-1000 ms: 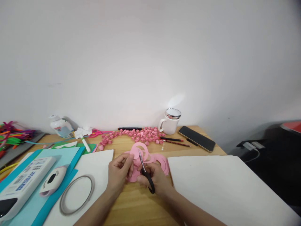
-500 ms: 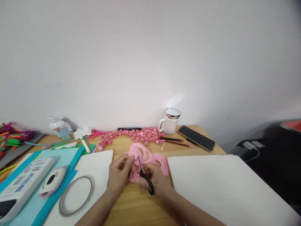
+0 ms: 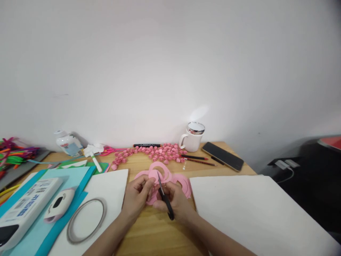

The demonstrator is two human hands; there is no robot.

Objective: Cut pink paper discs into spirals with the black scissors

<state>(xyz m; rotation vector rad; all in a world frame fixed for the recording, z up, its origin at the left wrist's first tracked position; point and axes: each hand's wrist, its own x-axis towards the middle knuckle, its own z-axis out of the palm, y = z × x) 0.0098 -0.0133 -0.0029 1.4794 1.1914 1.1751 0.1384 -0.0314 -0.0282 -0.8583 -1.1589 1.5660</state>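
Observation:
Pink paper [image 3: 153,174] is pinched between the thumb and fingers of my left hand [image 3: 139,191]. My right hand [image 3: 176,201] grips black-handled scissors [image 3: 165,201], their blades pointing up and left against the paper. A curved pink paper strip [image 3: 166,171] loops above the blades. More pink ring-shaped paper cuttings [image 3: 183,183] lie on the table under and behind my hands. The blade tips meet the paper's edge; how far they are apart is hard to make out.
Behind my hands lie many small rolled pink paper pieces [image 3: 160,153]. A white mug [image 3: 192,138], pencils [image 3: 198,161] and a phone [image 3: 223,155] are at the back right. White sheets [image 3: 239,199] flank me. At left are a tape ring [image 3: 69,231] and blue paper [image 3: 71,177].
The pink paper in my left hand has turned and dropped slightly, and the strip above the blades has shifted. The scissors have moved a little, still in my right hand.

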